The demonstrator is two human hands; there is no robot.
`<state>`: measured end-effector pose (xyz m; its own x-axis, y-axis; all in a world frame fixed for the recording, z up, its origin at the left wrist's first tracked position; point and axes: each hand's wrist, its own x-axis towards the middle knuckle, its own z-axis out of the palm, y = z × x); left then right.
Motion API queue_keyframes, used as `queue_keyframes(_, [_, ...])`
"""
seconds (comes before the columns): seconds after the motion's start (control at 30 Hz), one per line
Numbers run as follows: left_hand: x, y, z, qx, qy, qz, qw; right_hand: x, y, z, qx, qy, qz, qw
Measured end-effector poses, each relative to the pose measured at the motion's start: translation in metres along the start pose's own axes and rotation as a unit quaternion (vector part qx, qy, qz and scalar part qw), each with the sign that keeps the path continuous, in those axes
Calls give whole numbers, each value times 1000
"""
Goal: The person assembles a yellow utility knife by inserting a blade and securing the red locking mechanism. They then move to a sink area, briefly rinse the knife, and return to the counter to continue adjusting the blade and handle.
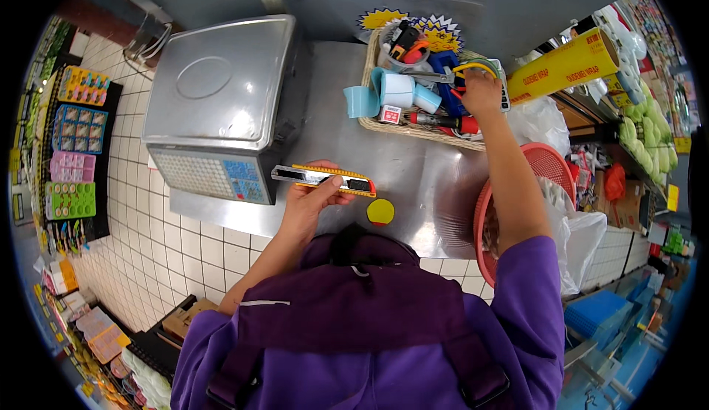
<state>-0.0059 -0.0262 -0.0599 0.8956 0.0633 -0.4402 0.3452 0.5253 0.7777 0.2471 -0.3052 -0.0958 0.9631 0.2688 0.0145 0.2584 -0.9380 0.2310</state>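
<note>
My left hand (309, 205) is closed around a yellow and black box cutter (295, 174), held level above the steel counter (413, 174). Over the right part of a wicker basket (447, 138), my right hand (481, 94) has its fingers wrapped round the yellow and black handles of a pair of scissors (437, 76), whose blades point left. Light blue and white label rolls (397, 91), a red and black tool (443, 121), a small red and white box (390, 115) and a tub of tools (405, 45) fill the basket. A round yellow disc (380, 211) lies on the counter near me.
A metal weighing scale (214, 85) stands at the counter's left. Right of the basket are a long yellow wrap roll (565, 69) and a red plastic basket (484, 240) with a clear bag. Spiky yellow price cards (442, 37) stand behind. Shelves of goods line both sides.
</note>
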Motion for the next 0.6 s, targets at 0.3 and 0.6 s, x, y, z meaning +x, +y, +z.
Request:
queue_keyframes(0.3, [-22,-24,-19,-54,62,-61,995,-22,20,-75,44,-18,-24,999])
queue_keyframes(0.6, [-5,-56,-29,-84,-63,-114,988,-218,-71,-110,513,-102,120,844])
